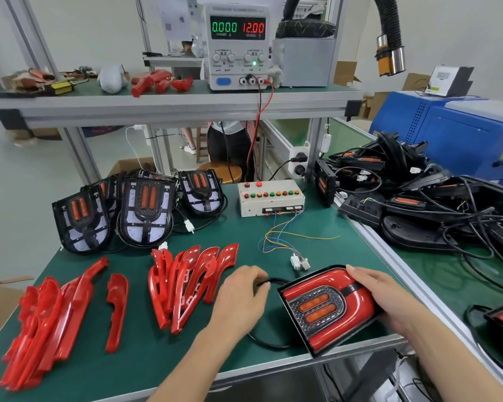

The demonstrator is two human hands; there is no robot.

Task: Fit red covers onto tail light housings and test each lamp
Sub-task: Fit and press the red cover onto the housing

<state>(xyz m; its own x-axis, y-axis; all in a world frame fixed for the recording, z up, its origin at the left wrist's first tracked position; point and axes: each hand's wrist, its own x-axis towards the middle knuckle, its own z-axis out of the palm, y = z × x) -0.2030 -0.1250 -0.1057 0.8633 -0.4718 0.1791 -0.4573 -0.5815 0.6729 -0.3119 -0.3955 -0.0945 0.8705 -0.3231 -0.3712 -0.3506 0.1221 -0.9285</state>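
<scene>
1. Workbench point(163, 355) covered in green matting is seen, edged with aluminium rail; a second green bench joins it at 3 o'clock.
2. A raised shelf point(169, 104) is carried on aluminium posts at 12 o'clock, and a power supply point(236, 46) on it reads 0.000 A and 12.00 V.
3. A white test box point(270, 198) with coloured buttons is placed at the bench centre, with thin coloured wires trailing to a white connector point(299, 262).
4. Uncovered tail light housings point(122, 210) are grouped at 10 o'clock; loose red covers point(186, 285) are spread from 8 to 6 o'clock.
5. The assembled tail light point(327, 307), red cover fitted, is lying at 5 o'clock near the front edge.
6. The right hand point(386, 297) is clasped around the lamp's curved end; the left hand point(241, 297) is curled over the lamp's black cable point(269, 281).
7. A tangled heap of black lamps and cables point(418, 198) at 2 o'clock is hard to separate into items.
8. A blue machine point(459, 132) is cut off at the right edge; a person beyond the shelf is mostly hidden.
</scene>
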